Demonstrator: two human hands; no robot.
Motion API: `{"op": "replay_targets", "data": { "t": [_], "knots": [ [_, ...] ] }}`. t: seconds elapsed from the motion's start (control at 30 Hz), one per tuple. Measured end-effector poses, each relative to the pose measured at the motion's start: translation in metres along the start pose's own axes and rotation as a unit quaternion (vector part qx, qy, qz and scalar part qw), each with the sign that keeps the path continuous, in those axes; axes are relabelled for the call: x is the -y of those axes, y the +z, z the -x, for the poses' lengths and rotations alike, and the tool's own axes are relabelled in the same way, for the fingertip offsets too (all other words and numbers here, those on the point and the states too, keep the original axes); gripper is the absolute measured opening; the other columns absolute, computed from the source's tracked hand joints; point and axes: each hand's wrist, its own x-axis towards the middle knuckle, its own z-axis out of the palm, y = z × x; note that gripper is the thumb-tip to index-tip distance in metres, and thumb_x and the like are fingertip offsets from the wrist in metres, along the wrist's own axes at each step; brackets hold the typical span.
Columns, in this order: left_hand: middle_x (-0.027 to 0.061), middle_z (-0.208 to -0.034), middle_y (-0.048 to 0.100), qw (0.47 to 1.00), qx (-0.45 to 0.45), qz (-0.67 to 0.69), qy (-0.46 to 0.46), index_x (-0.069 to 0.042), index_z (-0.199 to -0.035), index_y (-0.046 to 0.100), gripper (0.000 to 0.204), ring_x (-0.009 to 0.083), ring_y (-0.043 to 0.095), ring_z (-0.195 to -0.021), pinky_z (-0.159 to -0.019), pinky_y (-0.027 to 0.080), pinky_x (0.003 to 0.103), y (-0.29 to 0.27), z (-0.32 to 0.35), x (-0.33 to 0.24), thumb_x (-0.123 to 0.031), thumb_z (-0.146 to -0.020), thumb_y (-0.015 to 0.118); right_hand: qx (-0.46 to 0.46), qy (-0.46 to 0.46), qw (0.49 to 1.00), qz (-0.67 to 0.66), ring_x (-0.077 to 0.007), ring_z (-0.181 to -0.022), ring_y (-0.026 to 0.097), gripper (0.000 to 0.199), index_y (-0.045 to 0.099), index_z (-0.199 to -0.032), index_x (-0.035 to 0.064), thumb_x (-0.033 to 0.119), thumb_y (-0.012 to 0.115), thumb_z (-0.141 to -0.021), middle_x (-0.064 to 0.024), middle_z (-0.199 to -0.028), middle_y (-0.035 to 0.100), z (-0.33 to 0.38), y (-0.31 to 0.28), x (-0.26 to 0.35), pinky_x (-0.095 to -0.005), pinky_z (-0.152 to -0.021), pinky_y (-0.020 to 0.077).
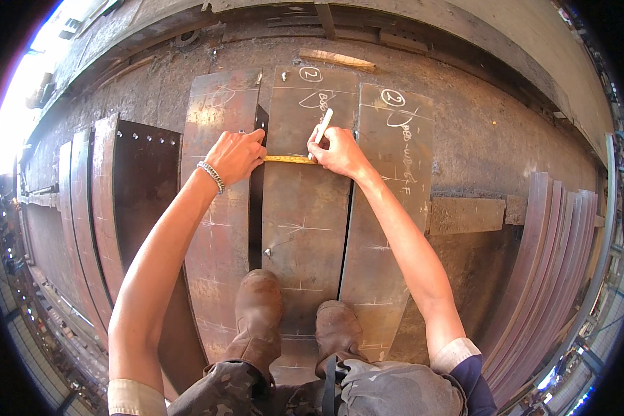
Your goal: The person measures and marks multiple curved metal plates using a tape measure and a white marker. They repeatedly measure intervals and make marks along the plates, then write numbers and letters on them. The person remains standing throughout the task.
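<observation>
On the middle plate (305, 208), a yellow tape (288, 159) is stretched crosswise between the two hands. The left hand (234, 156) is closed over the tape's left end, at the gap (256, 201) between the middle plate and the left plate (218, 229); the case itself is hidden under the fingers. A metal bracelet (212, 176) is worn on that wrist. The right hand (338, 151) is closed in a pinch on a white chalk stick (324, 125), held upright with its lower end at the tape's right end, touching or just above the plate; which cannot be told. The hand rests near the seam between the middle plate and the right plate (395, 180).

Three rusty steel plates are laid side by side on the steel floor (478, 132). Chalk lines, tick marks and circled figures are seen on all three. A dark plate (145, 180) with a row of holes lies further left. Curved strips (555, 256) are stacked at the right. Two brown boots (260, 312) are planted on the left and middle plates, near the lower edge.
</observation>
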Motion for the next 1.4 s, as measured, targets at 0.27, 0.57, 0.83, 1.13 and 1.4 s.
{"op": "replay_targets", "data": {
  "t": [0.27, 0.57, 0.83, 1.13, 1.4],
  "knots": [
    [0.0054, -0.097, 0.058, 1.000, -0.008, 0.008, -0.004, -0.013, -0.094, 0.076, 0.010, 0.0264, 0.067, -0.083, -0.074, 0.053, 0.042, 0.000, 0.002, 0.001, -0.017, -0.087, 0.069, -0.018, -0.022, 0.999, 0.039, -0.0318, -0.071, 0.070, 0.018, 0.068, -0.085, -0.0007, 0.017, 0.066, -0.080, -0.0178, -0.076, 0.070, -0.006, 0.007, -0.006, -0.0396, -0.069, 0.0542],
    [0.0054, -0.096, 0.059, 1.000, -0.017, 0.011, 0.007, -0.012, -0.095, 0.076, 0.011, 0.0265, 0.067, -0.083, -0.074, 0.053, 0.043, 0.001, 0.001, 0.004, -0.017, -0.087, 0.069, -0.218, -0.217, 0.951, 0.032, -0.0181, -0.059, 0.064, 0.011, 0.061, -0.091, 0.0018, 0.011, 0.065, -0.094, -0.0105, -0.070, 0.064, -0.011, 0.001, 0.013, -0.0303, -0.057, 0.0509],
    [0.0056, -0.100, 0.058, 0.992, -0.084, 0.092, 0.006, -0.011, -0.093, 0.073, 0.010, 0.0284, 0.067, -0.083, -0.073, 0.053, 0.043, 0.001, 0.010, 0.009, -0.019, -0.089, 0.068, -0.245, -0.161, 0.955, -0.054, -0.0088, -0.057, 0.064, 0.012, 0.063, -0.091, 0.0045, 0.015, 0.065, -0.096, -0.0038, -0.069, 0.068, -0.002, -0.029, 0.030, -0.0266, -0.055, 0.0500],
    [0.0068, -0.089, 0.070, 0.983, -0.168, 0.070, -0.036, -0.009, -0.100, 0.074, 0.017, 0.0291, 0.069, -0.082, -0.072, 0.054, 0.041, -0.021, 0.073, 0.091, -0.019, -0.088, 0.069, -0.234, -0.166, 0.950, -0.127, -0.0081, -0.068, 0.065, 0.009, 0.062, -0.099, 0.0005, 0.010, 0.062, -0.099, -0.0065, -0.081, 0.069, 0.012, -0.047, 0.055, -0.0232, -0.061, 0.0553],
    [0.0064, -0.090, 0.072, 0.992, -0.083, 0.038, -0.086, -0.009, -0.099, 0.073, 0.017, 0.0290, 0.068, -0.084, -0.076, 0.054, 0.042, -0.004, 0.162, 0.148, -0.021, -0.090, 0.067, -0.206, -0.140, 0.961, -0.123, -0.0079, -0.071, 0.064, 0.009, 0.062, -0.099, 0.0016, 0.010, 0.062, -0.100, -0.0062, -0.084, 0.069, 0.016, -0.045, 0.055, -0.0225, -0.061, 0.0541]
  ]
}}
